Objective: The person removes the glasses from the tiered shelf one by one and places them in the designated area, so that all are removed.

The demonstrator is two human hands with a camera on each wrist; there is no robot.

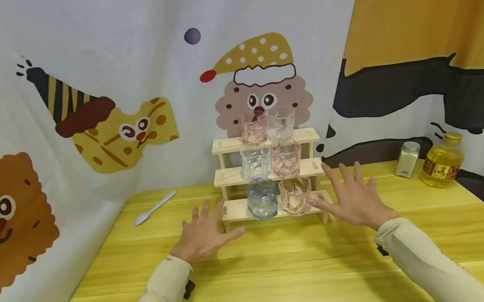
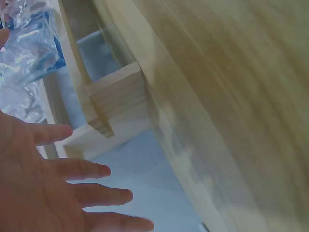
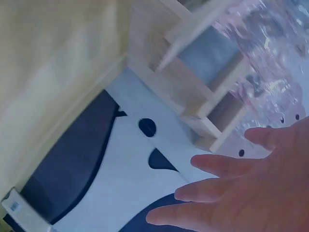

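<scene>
A three-step wooden stand [image 1: 231,176] is at the back of the table, with clear glasses in pairs on its steps. The bottom step bears a blue glass [image 1: 262,199] and a pink glass [image 1: 296,196]; the middle one a colourless glass [image 1: 256,162] and a pink one; the top one a pink glass [image 1: 254,128] and a colourless one. Left of the stand, my left hand [image 1: 203,234] spreads its fingers and holds nothing. My right hand [image 1: 356,199] spreads likewise at the stand's right side, thumb near the lower pink glass; whether it touches is unclear.
A pale spoon [image 1: 155,208] lies at the table's back left. On the back right stand a small white-capped jar [image 1: 407,159] and an oil bottle [image 1: 443,162] with a yellow cap. A cartoon-printed cloth [image 1: 149,34] hangs behind the table [image 1: 280,281].
</scene>
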